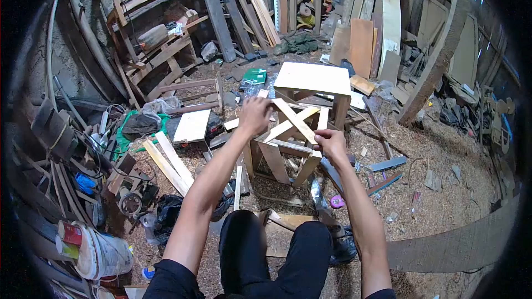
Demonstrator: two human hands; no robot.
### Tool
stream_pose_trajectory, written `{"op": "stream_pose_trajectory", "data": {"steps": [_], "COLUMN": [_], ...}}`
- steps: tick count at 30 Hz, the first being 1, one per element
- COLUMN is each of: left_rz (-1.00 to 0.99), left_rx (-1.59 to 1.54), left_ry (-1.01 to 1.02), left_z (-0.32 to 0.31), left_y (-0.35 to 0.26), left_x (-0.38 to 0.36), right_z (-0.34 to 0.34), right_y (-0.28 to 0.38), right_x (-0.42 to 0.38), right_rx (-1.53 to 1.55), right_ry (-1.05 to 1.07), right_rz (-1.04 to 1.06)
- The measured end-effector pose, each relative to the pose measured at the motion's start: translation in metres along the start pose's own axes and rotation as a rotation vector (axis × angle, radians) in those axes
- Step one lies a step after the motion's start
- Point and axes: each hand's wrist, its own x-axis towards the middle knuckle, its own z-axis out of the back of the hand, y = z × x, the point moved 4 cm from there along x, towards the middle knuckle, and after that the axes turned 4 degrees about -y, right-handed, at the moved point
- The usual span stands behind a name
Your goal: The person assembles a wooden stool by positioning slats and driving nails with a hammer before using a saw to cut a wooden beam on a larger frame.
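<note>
A small wooden frame [273, 160] with legs stands in front of my knees. Across its top lie two thin wooden strips that cross in an X. My left hand [255, 116] is closed at the upper left end of one strip [293, 120]. At that strip's lower right end, by the frame's corner, my right hand [331, 145] pinches it between thumb and fingers. The other strip [285, 127] passes across it, running from lower left to upper right.
Behind the frame stands a stool with a white top [313, 77]. A white board [192, 125] and loose strips [169, 165] are on the left. A pink tape measure [337, 201] lies on the shavings. Planks [361, 47] lean at the back; a bucket [105, 252] stands lower left.
</note>
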Motion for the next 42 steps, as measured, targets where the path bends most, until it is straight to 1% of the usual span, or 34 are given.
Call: {"op": "stream_pose_trajectory", "data": {"steps": [2,3,5,6,7,9,10,12,13,14,15,18,19,20,25,26,27,28,29,31,33,35,36,38,42], "left_rz": [-0.343,-0.38,-0.421,-0.421,-0.425,-0.413,-0.411,-0.401,-0.408,-0.406,-0.405,-0.408,-0.409,-0.412,-0.46,-0.457,-0.449,-0.44,-0.436,-0.474,-0.446,-0.337,-0.336,-0.336,-0.316], "left_rx": [0.131,-0.015,0.001,-0.004,0.019,0.033,0.054,0.082,0.105,0.094,0.084,0.03,0.03,0.03,0.046,0.052,0.032,0.01,0.016,0.053,0.055,0.036,0.099,0.1,0.155], "left_ry": [-0.008,0.101,0.073,0.068,0.072,0.105,0.112,0.136,0.1,0.091,0.079,0.036,0.035,0.036,-0.001,-0.003,0.047,0.099,0.1,-0.043,-0.051,0.077,0.068,0.051,0.041], "left_z": [-0.001,-0.019,-0.023,-0.021,-0.02,-0.018,-0.019,-0.02,-0.02,-0.02,-0.02,-0.02,-0.02,-0.02,-0.02,-0.019,-0.019,-0.019,-0.019,-0.022,-0.023,-0.021,-0.021,-0.026,-0.035], "left_y": [-0.026,-0.033,-0.026,-0.024,-0.021,-0.024,-0.023,-0.022,-0.024,-0.024,-0.023,-0.024,-0.024,-0.025,-0.028,-0.028,-0.027,-0.028,-0.028,-0.026,-0.028,-0.032,-0.035,-0.033,-0.029], "left_x": [-0.018,-0.01,-0.014,-0.012,-0.011,-0.014,-0.013,-0.012,-0.013,-0.014,-0.014,-0.01,-0.008,-0.006,-0.005,-0.003,-0.001,-0.001,-0.002,0.0,0.001,0.004,0.003,0.002,0.001], "right_z": [-0.003,0.005,-0.006,-0.006,-0.005,-0.007,-0.007,-0.007,-0.002,0.002,0.007,0.025,0.026,0.027,0.017,0.015,0.012,0.01,0.009,0.006,0.006,0.004,0.003,-0.003,-0.005], "right_y": [0.005,0.015,0.025,0.034,0.038,0.043,0.039,0.042,0.045,0.04,0.033,0.022,0.021,0.02,0.026,0.027,0.028,0.026,0.024,0.026,0.029,0.033,0.036,0.043,0.029], "right_x": [-0.015,-0.005,-0.012,-0.016,-0.017,-0.021,-0.021,-0.025,-0.031,-0.033,-0.03,-0.027,-0.027,-0.027,-0.037,-0.038,-0.039,-0.04,-0.04,-0.039,-0.042,-0.044,-0.046,-0.049,-0.041], "right_rx": [-0.064,-0.124,-0.166,-0.265,-0.269,-0.498,-0.498,-0.555,-0.59,-0.477,-0.411,-0.434,-0.439,-0.447,-0.518,-0.557,-0.594,-0.589,-0.583,-0.572,-0.596,-0.715,-0.715,-0.802,-0.753], "right_ry": [-0.015,-0.014,-0.026,0.007,0.005,0.062,0.065,0.048,0.032,0.037,0.049,-0.004,0.033,0.072,0.074,0.052,0.028,0.033,0.025,0.005,0.011,0.022,0.022,0.025,0.003], "right_rz": [0.008,0.007,0.027,0.063,0.062,0.255,0.244,0.431,0.519,0.347,0.359,0.365,0.371,0.379,0.413,0.478,0.541,0.542,0.562,0.605,0.62,0.636,0.635,0.667,0.611]}}
